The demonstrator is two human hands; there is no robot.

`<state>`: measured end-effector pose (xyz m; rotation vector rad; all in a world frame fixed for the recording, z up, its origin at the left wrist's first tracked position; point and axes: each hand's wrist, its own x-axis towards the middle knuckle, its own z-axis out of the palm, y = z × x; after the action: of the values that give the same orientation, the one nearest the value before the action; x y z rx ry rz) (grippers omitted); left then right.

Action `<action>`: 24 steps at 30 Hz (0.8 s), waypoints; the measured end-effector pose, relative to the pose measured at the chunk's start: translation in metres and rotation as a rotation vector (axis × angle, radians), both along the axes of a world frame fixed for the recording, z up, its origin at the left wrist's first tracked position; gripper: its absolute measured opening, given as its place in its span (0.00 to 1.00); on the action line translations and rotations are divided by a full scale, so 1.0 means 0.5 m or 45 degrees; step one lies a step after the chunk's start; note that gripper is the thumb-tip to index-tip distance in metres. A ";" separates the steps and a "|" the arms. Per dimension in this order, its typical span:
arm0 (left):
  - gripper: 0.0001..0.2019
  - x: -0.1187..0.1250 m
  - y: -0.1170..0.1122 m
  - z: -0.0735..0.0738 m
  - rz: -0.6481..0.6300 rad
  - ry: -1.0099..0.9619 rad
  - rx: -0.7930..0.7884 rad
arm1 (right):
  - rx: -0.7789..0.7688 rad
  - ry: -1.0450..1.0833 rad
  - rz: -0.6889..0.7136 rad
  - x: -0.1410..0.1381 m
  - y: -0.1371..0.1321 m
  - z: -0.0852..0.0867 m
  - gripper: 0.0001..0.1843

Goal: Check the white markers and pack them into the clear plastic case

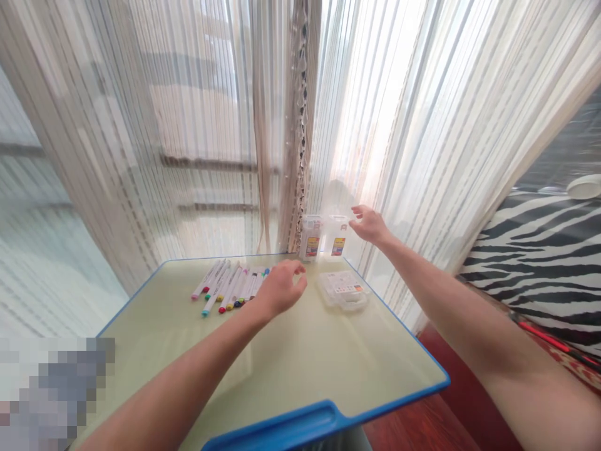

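Observation:
Over the middle of the table, my left hand (283, 287) is open, its fingers loosely curved and holding nothing. It partly covers the right end of a group of white markers (231, 288) with coloured caps. My right hand (369, 225) is raised at the table's far right, open, with fingers apart beside a clear plastic case (337, 237) standing upright; I cannot tell whether they touch. A second upright clear case (310, 238) stands to its left. Closer to me, another clear plastic case (344, 290) lies flat on the table.
The pale green table (300, 369) has a blue rim and a blue tray (277, 429) at its front edge. Sheer striped curtains (206, 125) hang right behind it. At the right is a zebra-striped cover (530, 244) with a white round object (585, 186) on it.

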<state>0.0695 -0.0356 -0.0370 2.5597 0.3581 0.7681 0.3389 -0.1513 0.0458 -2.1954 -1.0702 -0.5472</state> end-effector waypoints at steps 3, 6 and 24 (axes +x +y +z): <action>0.10 0.056 -0.004 0.049 -0.013 0.020 0.065 | -0.154 -0.053 0.124 0.029 0.016 0.005 0.31; 0.12 0.126 -0.008 0.091 -0.002 0.064 0.143 | -0.298 -0.083 0.239 0.055 0.038 0.008 0.38; 0.23 0.173 -0.021 0.110 0.013 0.042 0.093 | -0.446 -0.062 0.216 0.068 0.007 0.049 0.47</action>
<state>0.1561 -0.0460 0.0180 2.6432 0.3607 0.7564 0.3729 -0.1477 0.0701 -2.3640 -1.4542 -0.3601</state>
